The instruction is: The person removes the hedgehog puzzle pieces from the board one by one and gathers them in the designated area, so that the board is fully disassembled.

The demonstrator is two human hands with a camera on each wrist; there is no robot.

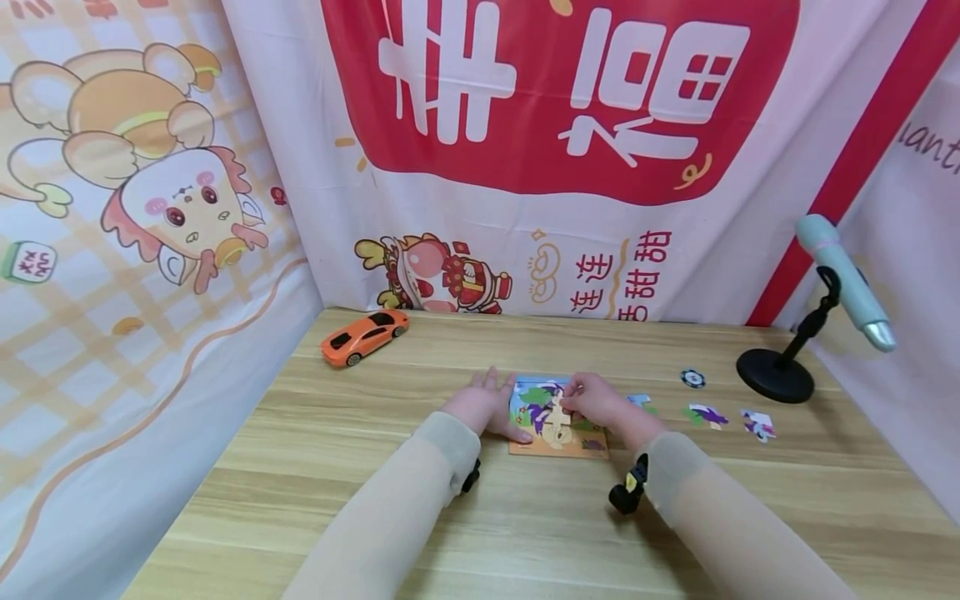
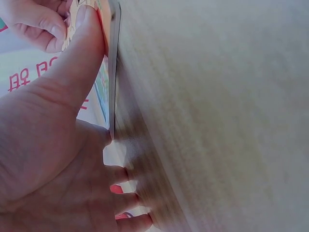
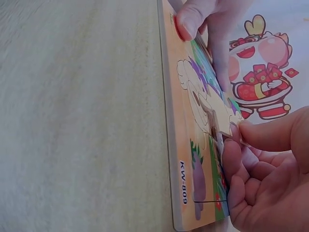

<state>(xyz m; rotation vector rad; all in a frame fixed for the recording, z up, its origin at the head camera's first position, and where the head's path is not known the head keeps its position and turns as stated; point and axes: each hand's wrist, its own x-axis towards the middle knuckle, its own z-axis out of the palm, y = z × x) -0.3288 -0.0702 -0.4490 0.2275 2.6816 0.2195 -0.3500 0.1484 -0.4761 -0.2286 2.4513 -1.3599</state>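
A small jigsaw board with an orange frame lies flat on the wooden table, in front of me. My left hand rests on the table at the board's left side, fingers spread straight. Its thumb presses on the board's edge. My right hand pinches a tan puzzle piece and holds it on the board's picture. From the right wrist, the piece sits between thumb and fingers of my right hand, over the board.
Three loose puzzle pieces lie to the right of the board, with a dark round chip behind them. A microphone on a black stand is at the far right. An orange toy car sits at the back left. Printed cloth hangs around the table.
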